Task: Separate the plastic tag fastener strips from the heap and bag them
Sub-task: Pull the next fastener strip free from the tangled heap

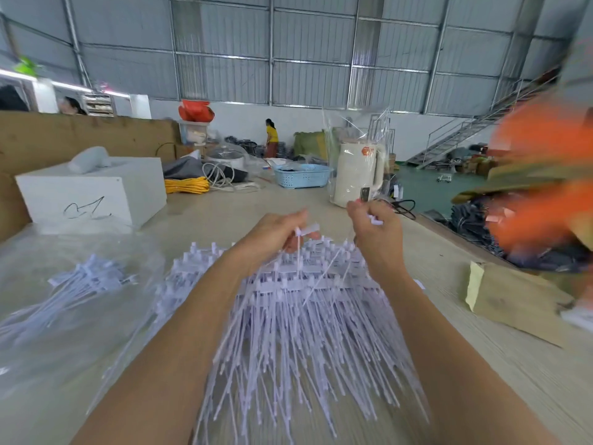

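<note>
On the table (500, 374), a big heap of white tag strips (298, 322) lies between the forearms, with both hands raised over its far edge. Left hand (276, 232) pinches the head of one strip (306, 231); right hand (375, 226) curls its fingers round another strip end (374, 220). Sorted strips (83, 284) lie on a clear bag (64, 332) at left

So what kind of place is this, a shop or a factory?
Most likely a factory or warehouse packing floor: corrugated metal walls, a metal staircase, and a worktable with a heap of plastic tag fasteners that both hands sort.
</note>
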A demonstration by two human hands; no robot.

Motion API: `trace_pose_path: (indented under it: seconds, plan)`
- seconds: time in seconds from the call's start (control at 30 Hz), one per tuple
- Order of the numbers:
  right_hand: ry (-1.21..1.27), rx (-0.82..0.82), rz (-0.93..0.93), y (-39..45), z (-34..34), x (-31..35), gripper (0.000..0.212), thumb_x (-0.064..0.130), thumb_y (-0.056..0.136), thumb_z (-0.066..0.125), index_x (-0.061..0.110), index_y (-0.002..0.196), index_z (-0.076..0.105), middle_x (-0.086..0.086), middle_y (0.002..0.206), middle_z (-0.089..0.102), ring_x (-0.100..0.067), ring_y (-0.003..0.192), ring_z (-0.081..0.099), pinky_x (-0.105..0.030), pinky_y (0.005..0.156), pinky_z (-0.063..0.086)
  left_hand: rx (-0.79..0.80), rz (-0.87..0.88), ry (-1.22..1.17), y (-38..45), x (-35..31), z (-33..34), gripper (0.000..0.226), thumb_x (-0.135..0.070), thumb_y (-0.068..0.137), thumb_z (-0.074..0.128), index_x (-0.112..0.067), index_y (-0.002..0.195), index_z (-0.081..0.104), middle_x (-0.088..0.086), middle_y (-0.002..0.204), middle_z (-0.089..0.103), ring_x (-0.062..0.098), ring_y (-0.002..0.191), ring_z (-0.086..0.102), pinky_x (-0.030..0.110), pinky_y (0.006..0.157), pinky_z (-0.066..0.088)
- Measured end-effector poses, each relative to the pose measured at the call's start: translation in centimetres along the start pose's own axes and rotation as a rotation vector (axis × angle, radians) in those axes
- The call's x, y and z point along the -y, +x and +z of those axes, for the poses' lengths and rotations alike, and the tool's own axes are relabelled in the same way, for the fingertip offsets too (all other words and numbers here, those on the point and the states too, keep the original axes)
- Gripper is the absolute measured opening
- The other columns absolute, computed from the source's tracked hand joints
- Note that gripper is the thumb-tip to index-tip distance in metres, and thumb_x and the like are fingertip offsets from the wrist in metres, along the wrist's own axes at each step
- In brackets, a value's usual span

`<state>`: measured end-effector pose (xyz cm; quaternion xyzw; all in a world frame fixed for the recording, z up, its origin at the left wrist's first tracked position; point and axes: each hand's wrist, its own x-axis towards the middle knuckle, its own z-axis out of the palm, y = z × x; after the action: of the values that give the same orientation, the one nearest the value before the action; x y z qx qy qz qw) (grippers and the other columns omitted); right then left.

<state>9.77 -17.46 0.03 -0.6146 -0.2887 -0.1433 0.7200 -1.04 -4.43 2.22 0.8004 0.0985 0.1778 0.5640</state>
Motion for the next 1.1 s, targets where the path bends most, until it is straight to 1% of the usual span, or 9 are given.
trace_pose_path:
  seconds: [0.13,0.27,0.33,0.43,0.6,0.73,0.87,1.03,1.1]
  plan:
    - [0.220,0.109,0.088,-0.4,0.1,1.1,0.034,0.013,0.089,0.062,0.005,0.058,0.051,-0.003,0.052,0.053,-0.015,0.047,0.056,-0.043,0.065,0.059,0.004,-0.004,0.076,0.2,-0.7,0.3,0.027,0.010,0.087,0.041,0.011,0.106,0.062,-0.012,0.045,0.057,-0.003,0.042,0.051,0.008,0.046,0.039]
    - [0.213,0.292,0.134,-1.0,0.8,1.8,0.033,0.022,0.083,0.071,0.009,0.060,0.051,-0.012,0.048,0.051,-0.020,0.035,0.049,-0.027,0.042,0.045,0.104,0.073,0.291,-0.3,-1.1,-0.4,0.040,0.010,0.086,0.049,-0.003,0.122,0.060,0.002,0.096,0.065,0.016,0.097,0.059,0.027,0.093,0.043]
    - [0.205,0.306,0.151,-1.1,1.2,2.0,0.032,0.021,0.080,0.074,0.006,0.063,0.050,-0.014,0.050,0.048,-0.018,0.033,0.043,-0.020,0.039,0.037,0.128,0.080,0.326,-0.3,-0.9,-0.8,0.040,0.003,0.090,0.053,-0.006,0.129,0.055,0.004,0.106,0.065,0.015,0.106,0.058,0.032,0.101,0.042]
    - [0.200,0.285,0.170,-1.5,1.6,2.2,0.029,0.017,0.083,0.071,0.005,0.067,0.049,-0.013,0.051,0.047,-0.016,0.032,0.042,-0.017,0.039,0.034,0.127,0.090,0.325,0.0,-0.5,-1.1,0.043,0.001,0.092,0.053,-0.005,0.133,0.049,0.003,0.107,0.065,0.006,0.096,0.060,0.025,0.096,0.043]
    - [0.121,0.212,-0.049,-1.6,1.6,4.1,0.030,0.011,0.086,0.067,0.007,0.064,0.046,-0.014,0.051,0.045,-0.015,0.033,0.043,-0.018,0.041,0.036,0.249,0.000,0.473,0.0,0.7,-0.8,0.031,-0.011,0.080,0.072,-0.007,0.110,0.064,0.007,0.094,0.064,0.019,0.089,0.059,0.030,0.082,0.047]
    - [0.199,0.069,-0.128,-1.3,0.8,6.5,0.029,0.003,0.085,0.065,0.010,0.064,0.046,-0.006,0.051,0.042,-0.011,0.034,0.039,-0.020,0.036,0.034,0.320,-0.122,0.556,-0.2,1.7,0.0,0.051,-0.008,0.075,0.078,-0.006,0.121,0.057,0.012,0.111,0.061,0.029,0.108,0.059,0.040,0.096,0.048]
    - [0.475,0.024,0.087,0.6,-1.0,7.6,0.031,-0.001,0.083,0.065,0.014,0.064,0.044,-0.001,0.052,0.038,-0.009,0.040,0.031,-0.016,0.037,0.024,0.305,-0.122,0.506,-0.3,0.9,-0.6,0.045,0.003,0.084,0.061,-0.009,0.127,0.054,0.008,0.105,0.056,0.024,0.099,0.055,0.034,0.082,0.043]
    - [0.074,0.243,0.471,0.1,0.0,3.9,0.023,0.007,0.083,0.069,0.009,0.074,0.048,0.001,0.054,0.037,-0.006,0.033,0.030,-0.015,0.034,0.024,0.225,0.038,0.342,-0.3,-0.3,-1.1,0.026,0.013,0.087,0.051,-0.006,0.096,0.066,0.016,0.113,0.064,0.021,0.105,0.059,0.022,0.085,0.044]
    - [0.053,0.270,0.497,-0.3,0.7,2.7,0.021,0.016,0.085,0.069,0.006,0.079,0.051,0.002,0.050,0.039,-0.006,0.031,0.030,-0.016,0.034,0.023,0.170,0.081,0.322,-0.2,-0.6,-1.1,0.030,0.011,0.086,0.056,-0.005,0.110,0.065,0.009,0.122,0.061,0.011,0.102,0.059,0.010,0.078,0.048]
